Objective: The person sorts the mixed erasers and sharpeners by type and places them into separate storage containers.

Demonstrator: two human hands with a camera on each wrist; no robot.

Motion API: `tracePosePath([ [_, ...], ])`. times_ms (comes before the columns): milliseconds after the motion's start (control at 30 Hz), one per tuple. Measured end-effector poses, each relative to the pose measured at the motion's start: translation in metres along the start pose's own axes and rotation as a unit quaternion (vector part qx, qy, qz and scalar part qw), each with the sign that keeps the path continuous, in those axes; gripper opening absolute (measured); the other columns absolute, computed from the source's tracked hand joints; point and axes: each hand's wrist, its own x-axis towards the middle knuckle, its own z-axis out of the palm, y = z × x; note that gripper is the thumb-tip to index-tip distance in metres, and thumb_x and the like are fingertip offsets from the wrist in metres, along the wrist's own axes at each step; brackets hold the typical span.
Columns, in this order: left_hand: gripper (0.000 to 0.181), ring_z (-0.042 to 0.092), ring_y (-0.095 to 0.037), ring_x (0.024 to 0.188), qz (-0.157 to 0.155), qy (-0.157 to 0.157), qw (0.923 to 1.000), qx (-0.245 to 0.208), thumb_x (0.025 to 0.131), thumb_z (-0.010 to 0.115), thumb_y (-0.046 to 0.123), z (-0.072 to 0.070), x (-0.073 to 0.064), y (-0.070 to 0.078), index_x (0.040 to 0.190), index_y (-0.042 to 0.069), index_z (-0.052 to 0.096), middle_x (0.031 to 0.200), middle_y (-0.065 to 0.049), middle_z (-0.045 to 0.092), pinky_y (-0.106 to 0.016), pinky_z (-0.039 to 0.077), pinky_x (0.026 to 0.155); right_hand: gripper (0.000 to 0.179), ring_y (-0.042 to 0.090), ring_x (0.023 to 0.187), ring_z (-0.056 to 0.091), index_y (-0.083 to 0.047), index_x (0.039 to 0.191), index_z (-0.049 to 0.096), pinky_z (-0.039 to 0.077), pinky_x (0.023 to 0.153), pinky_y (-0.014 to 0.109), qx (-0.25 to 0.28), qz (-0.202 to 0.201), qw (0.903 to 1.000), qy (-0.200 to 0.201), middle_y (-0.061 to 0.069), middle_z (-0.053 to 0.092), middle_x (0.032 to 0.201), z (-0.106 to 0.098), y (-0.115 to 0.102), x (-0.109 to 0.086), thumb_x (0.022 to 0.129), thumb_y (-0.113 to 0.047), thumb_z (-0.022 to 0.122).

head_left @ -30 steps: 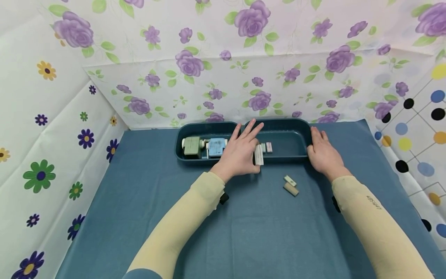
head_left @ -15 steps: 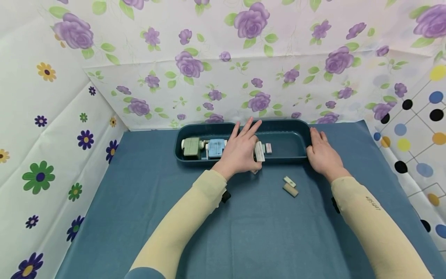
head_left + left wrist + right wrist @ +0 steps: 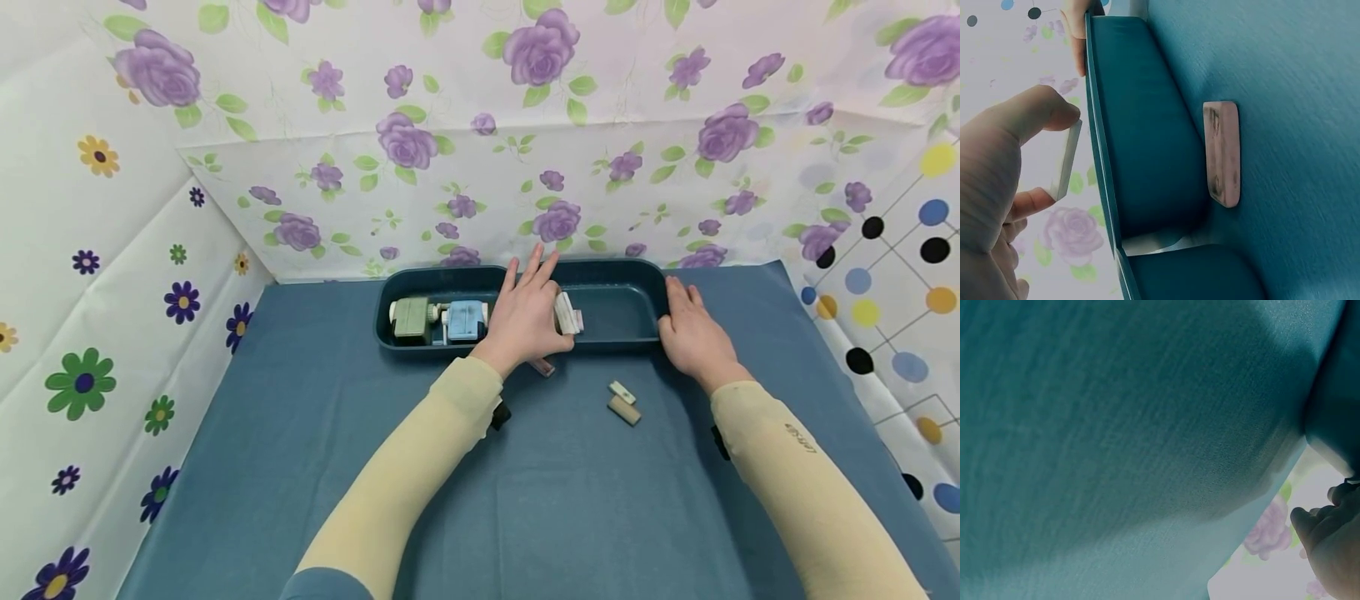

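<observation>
- Head: I'm seeing the left hand pinching a white block at the right tray; the right hand is resting against its end, grasping nothing.
- Left wrist: thumb and finger are spanning the block; a pink block is lying just outside.
- Right wrist: I'm judging this as steadying while loading; the next move is probably calling for lowering, then releasing.

Left arm extends forward; left hand pinches between thumb and finger, other fingers fanned. Right arm extends forward; right hand has fingers pointing ahead.
</observation>
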Motion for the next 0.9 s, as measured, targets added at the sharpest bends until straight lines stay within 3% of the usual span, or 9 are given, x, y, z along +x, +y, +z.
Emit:
tracePosePath([
  [533, 0.066, -0.011, -0.023, 0.165, -0.031, -0.009, 0.999, -0.03, 0.082, 0.088, 0.056, 0.004, 0.009, 0.002, 0.131, 0.015, 0.072, 0.179, -0.004, 0.014, -0.046, -0.005, 0.132, 0.068, 0.048, 0.162, -0.003, -0.004, 0.171, -0.007, 0.012, 0.126, 0.069, -0.005, 0.002, 1.0, 0.002, 0.021, -0.001, 0.178, 0.002, 0.002, 0.001, 0.113, -0.02, 0.027],
  [900, 0.068, -0.009, -0.027, 0.165, -0.034, -0.039, 0.9986, -0.012, 0.088, 0.085, 0.055, 0.006, 0.018, 0.011, 0.141, 0.017, 0.067, 0.179, -0.007, 0.016, -0.047, -0.004, 0.132, 0.068, 0.047, 0.162, -0.004, -0.005, 0.171, -0.008, 0.012, 0.126, 0.068, -0.003, 0.004, 1.0, -0.004, 0.019, -0.006, 0.178, 0.001, 0.002, 0.001, 0.114, -0.021, 0.026],
])
